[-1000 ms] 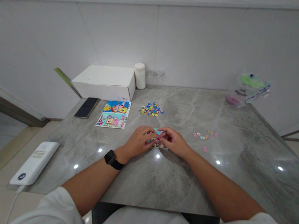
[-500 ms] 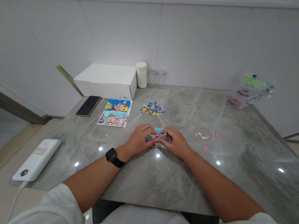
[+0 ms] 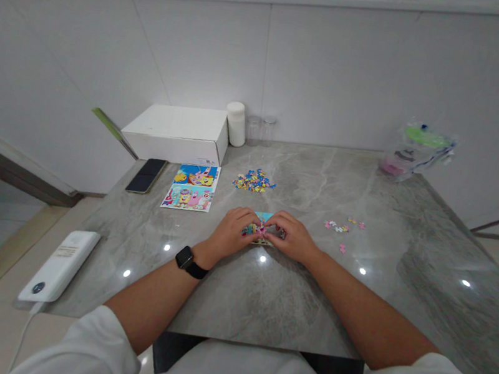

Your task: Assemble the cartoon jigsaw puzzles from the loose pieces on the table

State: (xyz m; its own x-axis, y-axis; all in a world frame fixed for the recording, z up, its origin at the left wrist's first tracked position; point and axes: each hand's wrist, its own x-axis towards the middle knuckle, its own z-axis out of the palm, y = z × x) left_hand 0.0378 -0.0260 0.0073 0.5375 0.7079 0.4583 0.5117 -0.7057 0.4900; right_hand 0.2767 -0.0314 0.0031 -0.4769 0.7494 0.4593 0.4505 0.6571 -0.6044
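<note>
A small, partly assembled jigsaw puzzle (image 3: 262, 229) lies flat on the grey marbled table, with cartoon figures on a light blue ground. My left hand (image 3: 237, 230), with a black watch on its wrist, grips the puzzle's left side with curled fingers and thumb. From the right, my right hand (image 3: 289, 236) closes its fingertips on the same puzzle, its thumb near the middle. Both hands cover part of the picture, and any single piece under the fingertips is too small to make out. Beyond them sits a heap of loose jigsaw pieces (image 3: 254, 180).
Several pink and white pieces (image 3: 338, 227) lie to the right. A cartoon picture sheet (image 3: 188, 197) and a phone (image 3: 146, 176) are at left. Behind stand a white box (image 3: 177, 134), a white bottle (image 3: 236, 125) and glasses (image 3: 267, 132). A plastic bag (image 3: 418, 154) rests back right; a white power bank (image 3: 59, 266) front left.
Both hands stay at the puzzle with only slight finger movement near its middle. The whole view has shifted very slightly.
</note>
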